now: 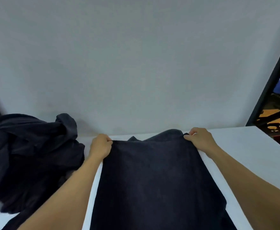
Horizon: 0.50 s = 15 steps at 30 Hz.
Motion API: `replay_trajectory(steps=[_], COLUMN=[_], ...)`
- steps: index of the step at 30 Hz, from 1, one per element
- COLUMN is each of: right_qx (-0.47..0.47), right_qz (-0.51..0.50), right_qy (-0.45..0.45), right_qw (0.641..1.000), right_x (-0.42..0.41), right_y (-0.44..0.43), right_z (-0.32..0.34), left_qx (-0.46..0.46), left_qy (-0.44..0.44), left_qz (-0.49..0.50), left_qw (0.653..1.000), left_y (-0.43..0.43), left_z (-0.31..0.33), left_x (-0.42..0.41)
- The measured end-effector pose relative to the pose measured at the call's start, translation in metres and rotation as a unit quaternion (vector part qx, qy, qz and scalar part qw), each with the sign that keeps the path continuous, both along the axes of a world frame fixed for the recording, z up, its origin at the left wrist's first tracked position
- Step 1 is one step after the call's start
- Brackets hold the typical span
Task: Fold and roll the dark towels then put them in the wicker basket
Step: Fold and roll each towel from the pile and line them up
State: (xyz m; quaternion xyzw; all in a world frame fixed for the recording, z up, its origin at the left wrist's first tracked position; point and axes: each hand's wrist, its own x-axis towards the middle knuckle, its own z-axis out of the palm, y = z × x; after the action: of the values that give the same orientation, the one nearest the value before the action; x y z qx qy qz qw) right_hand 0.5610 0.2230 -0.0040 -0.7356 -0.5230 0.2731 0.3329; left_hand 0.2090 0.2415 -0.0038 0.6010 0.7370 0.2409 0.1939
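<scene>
A dark navy towel (154,176) lies spread lengthwise on the white table (245,146), running from the near edge toward the wall. My left hand (100,145) pinches its far left corner and my right hand (198,138) pinches its far right corner, both closed on the cloth. The far edge between my hands is bunched up a little. A crumpled pile of more dark towels (31,156) sits on the table to the left, touching my left forearm. No wicker basket is in view.
A plain grey wall (136,63) rises right behind the table. At the far right a black frame (271,77) borders a gap showing colourful clutter. Bare white tabletop shows to the right of the towel.
</scene>
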Motion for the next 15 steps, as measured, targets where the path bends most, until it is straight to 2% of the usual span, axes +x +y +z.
replay_trajectory(steps=[6,10,12,15], right_qx=[0.031,0.023,0.005,-0.030], right_qz=[0.024,0.049,0.078,0.113], right_qy=[-0.046,-0.070,-0.106,-0.127], right_qw=[0.998,0.996,0.991,0.985], right_x=[-0.007,-0.012,-0.015,-0.020], right_y=[0.036,0.048,0.052,0.054], right_z=[-0.005,-0.004,-0.003,0.001], left_qx=[0.003,-0.021,-0.056,-0.079], left_qy=[-0.121,-0.249,-0.263,-0.231], left_qz=[0.005,-0.012,-0.044,-0.085], left_qw=[0.993,0.968,0.962,0.966], left_y=[0.025,0.026,0.025,0.022], left_z=[0.006,0.009,0.008,0.006], left_x=[0.013,0.025,0.029,0.031])
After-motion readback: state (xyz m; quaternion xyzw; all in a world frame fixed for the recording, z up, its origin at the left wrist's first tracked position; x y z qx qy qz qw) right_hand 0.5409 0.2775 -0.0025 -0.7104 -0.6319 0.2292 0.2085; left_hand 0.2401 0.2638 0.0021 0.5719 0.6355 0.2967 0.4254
